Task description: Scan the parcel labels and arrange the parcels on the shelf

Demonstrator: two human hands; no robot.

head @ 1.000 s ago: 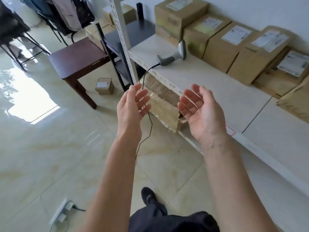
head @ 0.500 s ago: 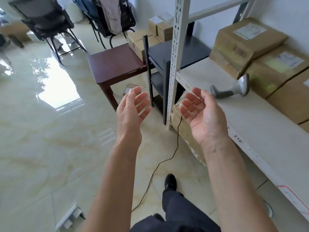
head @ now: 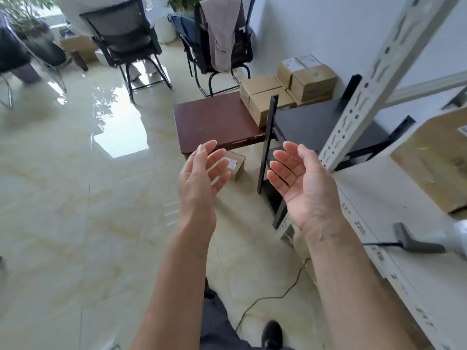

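**Empty hands swing toward the next parcel**

Since a second ago the view has turned away from the shelf's row of boxes toward the room, so the small parcel (head: 233,164) on the floor, then far off by the wooden counter's leg, now sits just beyond the fingertips. Both hands have kept the same pose throughout. The left hand (head: 199,178) and right hand (head: 300,183) are raised side by side, palms facing each other, fingers straight and loose; each grip is released and holds nothing. That spacing looks like readiness to take a box from both sides, and the floor parcel, label up, is my guess for the target.

The scanner (head: 419,245) lies on the white shelf (head: 384,195) at the right edge of view, its cable trailing off the shelf lip to the floor; probably parked there so both hands are free for carrying. One shelved parcel (head: 434,157) shows at the far right, against the wall side of the board. More boxes (head: 285,89) are stacked on the floor behind the brown counter (head: 214,122), beside a black rack (head: 316,122), likely waiting their turn. Scanning and shelving appear partly done.
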